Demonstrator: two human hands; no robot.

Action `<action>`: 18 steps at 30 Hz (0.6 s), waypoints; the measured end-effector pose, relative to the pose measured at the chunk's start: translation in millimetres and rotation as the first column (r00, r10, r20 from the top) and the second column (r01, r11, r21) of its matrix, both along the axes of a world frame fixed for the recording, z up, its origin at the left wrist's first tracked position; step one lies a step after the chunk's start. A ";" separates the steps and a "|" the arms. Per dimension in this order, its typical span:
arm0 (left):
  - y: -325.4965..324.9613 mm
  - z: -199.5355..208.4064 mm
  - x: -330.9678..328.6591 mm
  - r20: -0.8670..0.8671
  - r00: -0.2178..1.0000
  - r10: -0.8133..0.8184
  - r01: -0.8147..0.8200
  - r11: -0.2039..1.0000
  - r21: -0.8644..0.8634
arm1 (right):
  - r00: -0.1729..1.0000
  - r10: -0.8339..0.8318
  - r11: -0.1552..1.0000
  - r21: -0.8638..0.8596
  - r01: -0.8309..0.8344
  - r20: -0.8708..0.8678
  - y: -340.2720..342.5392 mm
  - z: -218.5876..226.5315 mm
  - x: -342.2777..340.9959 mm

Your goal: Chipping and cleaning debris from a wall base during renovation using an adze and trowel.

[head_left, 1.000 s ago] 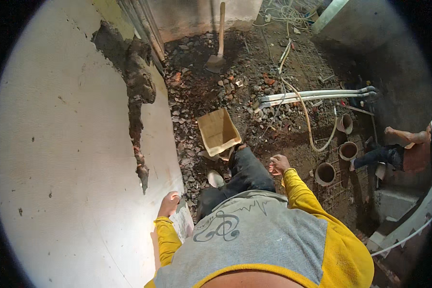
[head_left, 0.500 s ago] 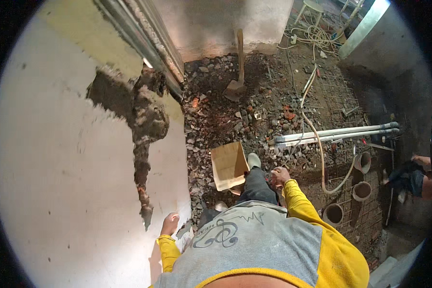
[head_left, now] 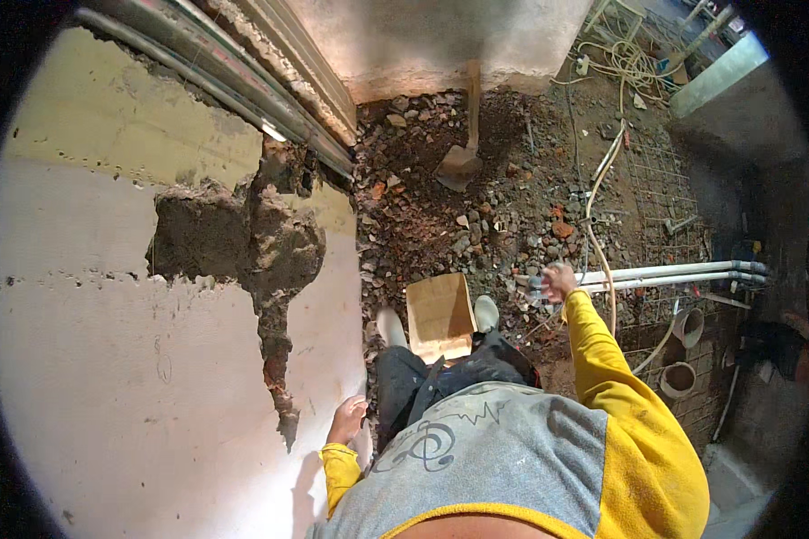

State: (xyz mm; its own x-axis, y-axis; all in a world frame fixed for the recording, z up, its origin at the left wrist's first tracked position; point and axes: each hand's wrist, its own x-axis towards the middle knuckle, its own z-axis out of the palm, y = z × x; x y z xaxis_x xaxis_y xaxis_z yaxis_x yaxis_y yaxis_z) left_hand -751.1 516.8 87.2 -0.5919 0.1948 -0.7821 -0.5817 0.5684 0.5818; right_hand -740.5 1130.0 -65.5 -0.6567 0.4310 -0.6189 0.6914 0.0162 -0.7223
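Observation:
My left hand hangs beside the white wall, its fingers loosely curled with nothing visible in them. My right hand is stretched forward over the rubble, next to the ends of two white pipes. Its fingers look slightly apart and slightly blurred, and I see nothing held in it. A tan, open-topped box stands on the rubble between my light-coloured boots, touched by neither hand. Farther ahead, a wooden-handled shovel or hoe leans against the far wall, its blade on the debris.
Broken rubble covers the ground. White pipes and a pale hose lie on the right, beside steel mesh and round pipe openings. The left wall has a deep broken-out channel. Another person is partly visible at the right.
My right hand has moved forward and right, toward the pipe ends. My body has come forward, and both boots now stand either side of the box. My left hand has shifted slightly right.

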 end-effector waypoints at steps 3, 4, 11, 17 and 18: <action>-4.7 -29.3 -28.2 0.004 0.998 -0.068 0.068 0.997 0.049 | 0.997 -0.070 0.997 0.023 0.069 0.038 -4.5 27.4 -40.6; -14.2 -44.2 -36.8 -0.033 0.997 -0.077 0.079 0.994 0.075 | 0.999 -0.034 0.998 0.049 0.033 0.019 -20.8 44.4 -56.5; -45.9 -113.5 -167.7 -0.238 0.958 -0.163 0.225 0.938 0.264 | 0.964 -0.170 0.969 -0.143 0.201 0.203 -120.2 127.8 -36.3; 32.4 -84.9 -279.9 -0.335 0.882 -0.332 0.395 0.908 0.140 | 0.892 -0.210 0.959 -0.091 0.267 0.400 -155.0 100.4 74.0; 53.1 -75.3 -294.0 -0.334 0.862 -0.382 0.441 0.889 0.121 | 0.879 -0.262 0.943 -0.088 0.321 0.398 -159.3 85.1 94.3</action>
State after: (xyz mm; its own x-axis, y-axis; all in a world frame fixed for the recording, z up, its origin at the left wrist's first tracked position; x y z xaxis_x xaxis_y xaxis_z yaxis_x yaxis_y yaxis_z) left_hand -1045.1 570.0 11.9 -0.6206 0.5960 -0.5095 -0.1044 0.5812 0.8070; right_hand -646.3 970.7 19.6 -0.2212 0.4517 -0.8643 0.8675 -0.3138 -0.3860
